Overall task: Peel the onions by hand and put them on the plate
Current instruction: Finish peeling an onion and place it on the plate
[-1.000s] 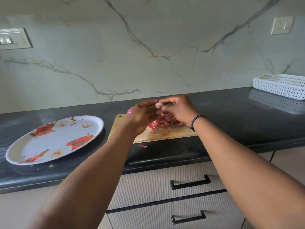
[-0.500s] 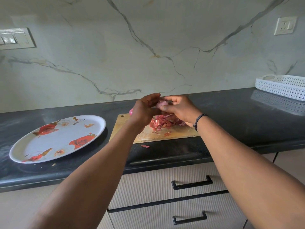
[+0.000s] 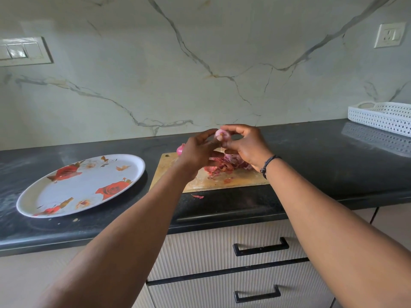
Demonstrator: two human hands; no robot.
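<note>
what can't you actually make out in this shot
Head view only:
- Onion: mostly covered by the left hand and right hand; how much skin remains is unclear.
- Second onion: only a pink edge shows behind the left hand.
- Peel pile on the cutting board: partly hidden by both hands.
- White basket: cut off by the right edge; contents not visible.

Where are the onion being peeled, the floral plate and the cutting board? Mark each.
onion being peeled (image 3: 223,135), head view, pale peeled top between the fingers
floral plate (image 3: 66,197), head view, bare white centre
cutting board (image 3: 169,166), head view, bare left part
</note>
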